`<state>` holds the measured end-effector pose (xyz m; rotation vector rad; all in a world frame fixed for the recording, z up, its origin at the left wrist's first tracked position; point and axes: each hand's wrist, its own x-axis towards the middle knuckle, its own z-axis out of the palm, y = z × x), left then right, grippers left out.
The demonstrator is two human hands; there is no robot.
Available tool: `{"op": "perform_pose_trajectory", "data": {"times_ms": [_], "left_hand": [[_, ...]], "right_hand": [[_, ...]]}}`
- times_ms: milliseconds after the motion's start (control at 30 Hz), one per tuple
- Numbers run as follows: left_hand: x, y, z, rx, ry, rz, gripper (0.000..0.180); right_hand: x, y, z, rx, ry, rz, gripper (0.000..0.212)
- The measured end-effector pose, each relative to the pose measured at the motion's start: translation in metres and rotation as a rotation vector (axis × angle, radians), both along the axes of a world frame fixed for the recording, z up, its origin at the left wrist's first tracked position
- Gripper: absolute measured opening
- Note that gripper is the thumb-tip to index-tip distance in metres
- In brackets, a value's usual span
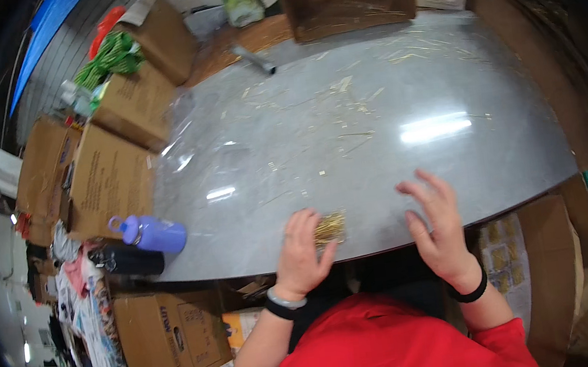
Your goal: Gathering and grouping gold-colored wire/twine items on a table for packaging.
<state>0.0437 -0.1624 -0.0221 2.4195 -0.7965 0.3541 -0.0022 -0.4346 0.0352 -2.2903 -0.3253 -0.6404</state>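
A small bundle of thin gold-coloured wire pieces (331,227) lies at the near edge of the grey table. My left hand (299,257) is closed round its left side, the fingers along the far side and the thumb at the near side, so part of the bundle is hidden. My right hand (438,223) hovers farther right, over the table's near edge, with its fingers apart and nothing in them. Loose gold strands (357,135) and small gold bits are scattered over the grey tabletop (275,207).
A purple bottle (158,234) and a black bottle (132,260) are at the table's left corner. Cardboard boxes (111,179) line the left side. An open carton (349,3) stands at the back, near a grey tube (254,59). Clear plastic (182,127) lies at left.
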Motion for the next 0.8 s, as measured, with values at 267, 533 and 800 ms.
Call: {"op": "perform_pose_trajectory", "data": {"times_ms": [267, 533, 800], "left_hand": [[-0.009, 0.005, -0.003, -0.015, -0.048, 0.005, 0.059], [-0.006, 0.012, 0.0, -0.104, -0.019, -0.052, 0.057], [-0.004, 0.013, -0.002, -0.147, -0.005, -0.065, 0.056]], "right_hand": [[-0.003, 0.097, -0.042, -0.039, 0.109, 0.088, 0.056], [0.005, 0.096, -0.027, -0.263, -0.002, 0.126, 0.046], [0.015, 0.11, -0.031, -0.124, 0.069, -0.069, 0.023]]}}
